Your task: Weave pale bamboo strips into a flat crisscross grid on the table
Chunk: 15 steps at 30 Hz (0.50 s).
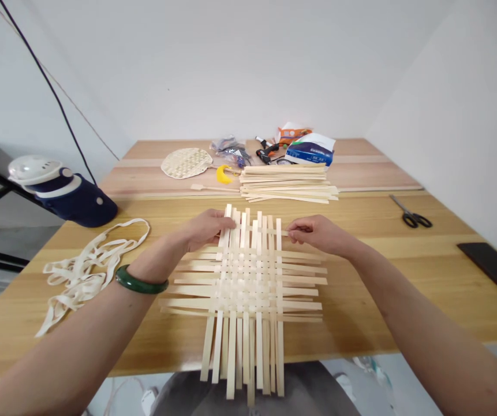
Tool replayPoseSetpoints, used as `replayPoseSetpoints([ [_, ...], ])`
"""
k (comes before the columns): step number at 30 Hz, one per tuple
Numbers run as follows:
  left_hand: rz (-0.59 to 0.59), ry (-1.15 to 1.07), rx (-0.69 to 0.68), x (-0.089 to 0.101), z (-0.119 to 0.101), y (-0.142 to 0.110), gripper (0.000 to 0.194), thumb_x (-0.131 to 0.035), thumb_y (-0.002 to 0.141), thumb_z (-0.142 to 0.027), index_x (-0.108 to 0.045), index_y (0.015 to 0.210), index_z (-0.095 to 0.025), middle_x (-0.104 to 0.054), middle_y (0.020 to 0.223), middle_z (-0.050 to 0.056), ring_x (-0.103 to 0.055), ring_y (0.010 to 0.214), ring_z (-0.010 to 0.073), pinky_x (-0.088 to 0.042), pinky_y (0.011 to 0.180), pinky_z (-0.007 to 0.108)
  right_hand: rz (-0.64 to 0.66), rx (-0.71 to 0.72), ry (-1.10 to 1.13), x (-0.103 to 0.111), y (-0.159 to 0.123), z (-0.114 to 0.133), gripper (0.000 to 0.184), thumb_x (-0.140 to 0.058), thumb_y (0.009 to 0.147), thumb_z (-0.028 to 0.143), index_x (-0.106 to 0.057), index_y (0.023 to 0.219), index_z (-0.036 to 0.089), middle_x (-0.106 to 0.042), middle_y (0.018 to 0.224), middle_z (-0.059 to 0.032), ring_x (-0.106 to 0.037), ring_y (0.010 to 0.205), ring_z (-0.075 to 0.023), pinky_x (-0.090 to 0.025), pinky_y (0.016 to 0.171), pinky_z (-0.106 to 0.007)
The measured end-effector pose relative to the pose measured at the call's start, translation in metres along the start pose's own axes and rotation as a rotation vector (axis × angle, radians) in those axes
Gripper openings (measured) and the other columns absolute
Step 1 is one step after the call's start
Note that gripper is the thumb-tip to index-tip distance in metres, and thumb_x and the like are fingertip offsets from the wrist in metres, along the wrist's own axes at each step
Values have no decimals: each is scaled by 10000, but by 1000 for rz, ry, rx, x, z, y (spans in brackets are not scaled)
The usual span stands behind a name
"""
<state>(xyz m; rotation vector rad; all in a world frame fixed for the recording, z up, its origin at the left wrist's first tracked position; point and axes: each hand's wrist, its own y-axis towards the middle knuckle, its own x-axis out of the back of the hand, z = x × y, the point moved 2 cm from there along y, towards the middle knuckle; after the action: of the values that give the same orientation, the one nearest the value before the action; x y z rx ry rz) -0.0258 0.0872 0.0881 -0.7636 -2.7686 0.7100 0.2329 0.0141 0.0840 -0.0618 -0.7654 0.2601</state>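
A flat lattice of woven pale bamboo strips [243, 283] lies on the wooden table [361, 300], its long ends sticking out on all sides. My left hand [207, 228] grips the upper ends of the strips at the lattice's far left corner. A green bangle [142, 281] circles that wrist. My right hand [313, 234] pinches the end of a crosswise bamboo strip [265, 230] at the far right corner. That strip runs across the upright strips between my hands.
Behind the lattice lie a stack of loose bamboo strips [287, 185] and a round woven fan [186, 163]. Scissors [410, 215] rest at the right, and tangled white strips [88, 271] at the left. A navy-and-white visor [62, 193] sits beyond them.
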Motion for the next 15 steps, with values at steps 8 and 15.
replayPoseSetpoints([
  [8,83,18,-11,-7,-1,3,136,-729,611,-202,-614,668,-158,-630,659,7,-566,599,122,-425,576,236,-409,55,36,-5,17,27,355,-634,815,331,-647,1140,189,-682,1174,-95,-625,1072,-235,-458,980,-385],
  [15,82,80,-107,-20,-10,-2,107,-692,588,-162,-604,649,-157,-493,563,-59,-390,490,57,-261,462,193,-272,116,-67,-27,49,64,294,-664,787,263,-652,1072,190,-693,1117,-56,-619,1028,-218,-447,907,-342],
])
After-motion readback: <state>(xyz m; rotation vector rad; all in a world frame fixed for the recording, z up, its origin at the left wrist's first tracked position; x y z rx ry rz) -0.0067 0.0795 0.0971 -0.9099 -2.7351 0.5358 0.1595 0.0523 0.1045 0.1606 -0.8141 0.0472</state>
